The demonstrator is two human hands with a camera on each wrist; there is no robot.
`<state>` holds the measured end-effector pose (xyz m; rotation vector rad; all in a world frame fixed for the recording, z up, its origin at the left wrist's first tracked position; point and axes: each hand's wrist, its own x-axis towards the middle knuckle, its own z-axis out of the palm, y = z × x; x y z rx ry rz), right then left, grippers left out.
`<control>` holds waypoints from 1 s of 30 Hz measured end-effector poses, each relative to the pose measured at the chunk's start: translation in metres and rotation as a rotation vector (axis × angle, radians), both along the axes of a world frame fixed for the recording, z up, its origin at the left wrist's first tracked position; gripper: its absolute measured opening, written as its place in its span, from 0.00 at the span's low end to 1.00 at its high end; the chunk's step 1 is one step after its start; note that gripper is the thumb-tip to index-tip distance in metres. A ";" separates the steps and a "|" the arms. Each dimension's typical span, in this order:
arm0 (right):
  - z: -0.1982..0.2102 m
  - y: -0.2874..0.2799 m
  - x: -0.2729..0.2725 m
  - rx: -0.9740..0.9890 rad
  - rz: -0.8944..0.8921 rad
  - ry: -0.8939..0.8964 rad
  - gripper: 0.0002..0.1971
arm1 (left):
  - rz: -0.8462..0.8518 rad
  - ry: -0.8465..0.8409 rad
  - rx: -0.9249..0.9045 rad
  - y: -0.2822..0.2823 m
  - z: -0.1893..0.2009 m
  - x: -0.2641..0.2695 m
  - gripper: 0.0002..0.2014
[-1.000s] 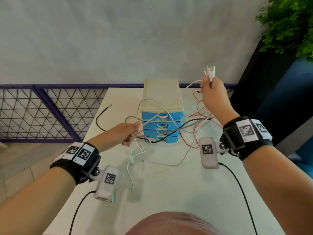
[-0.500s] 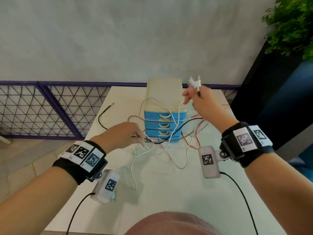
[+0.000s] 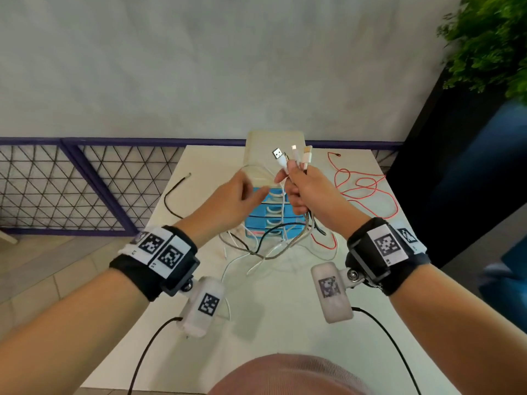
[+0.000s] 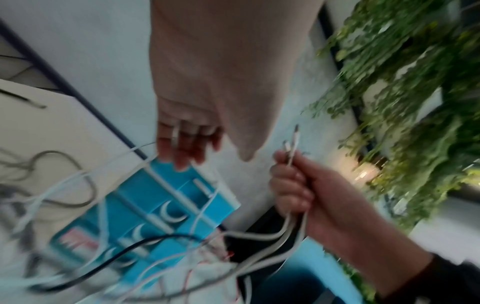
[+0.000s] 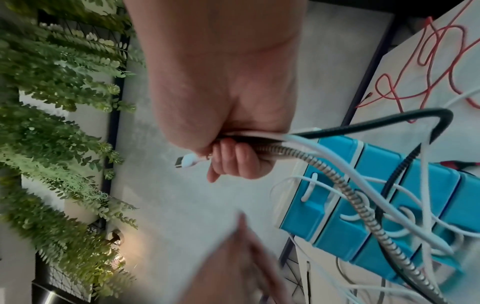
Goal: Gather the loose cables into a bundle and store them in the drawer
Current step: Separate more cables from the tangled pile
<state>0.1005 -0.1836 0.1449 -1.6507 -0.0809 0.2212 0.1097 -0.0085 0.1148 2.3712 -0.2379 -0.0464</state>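
Observation:
My right hand [image 3: 296, 192] is raised in front of the drawer unit [image 3: 273, 141] and grips a bunch of cables [image 5: 298, 146]: white, black and braided. Their plugs [image 3: 285, 158] stick up above the fist. My left hand [image 3: 253, 195] is just left of it, with the thumb out. Its fingers [image 4: 182, 144] are curled round a white cable [image 4: 116, 162]. The gripped cables hang down into a tangle [image 3: 265, 252] on the table before the closed blue drawers [image 3: 268, 212]. A red cable [image 3: 362, 189] lies loose at the right, and a black cable [image 3: 171, 195] at the left.
The white table [image 3: 256, 309] ends at a purple mesh railing [image 3: 85, 189] on the left and far sides. A dark planter with green foliage [image 3: 490, 47] stands at the right. Wrist-camera leads trail over the near edge of the table.
My right hand came down and left with the plugs, in front of the drawers. My left hand rose from the table towards it, bringing a white cable along.

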 end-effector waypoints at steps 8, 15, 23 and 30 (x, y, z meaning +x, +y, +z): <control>0.000 -0.007 -0.006 -0.372 0.022 -0.111 0.12 | -0.170 0.992 0.261 0.041 -0.091 -0.040 0.16; -0.032 0.006 -0.008 -0.564 0.254 -0.001 0.17 | -0.315 0.422 0.144 0.007 -0.036 -0.033 0.12; -0.038 -0.002 -0.001 -0.365 0.161 0.127 0.25 | -0.225 0.329 -0.147 0.015 0.001 -0.008 0.19; -0.039 -0.022 0.011 -0.458 -0.021 0.009 0.26 | -0.322 0.367 -0.067 0.038 -0.005 -0.006 0.24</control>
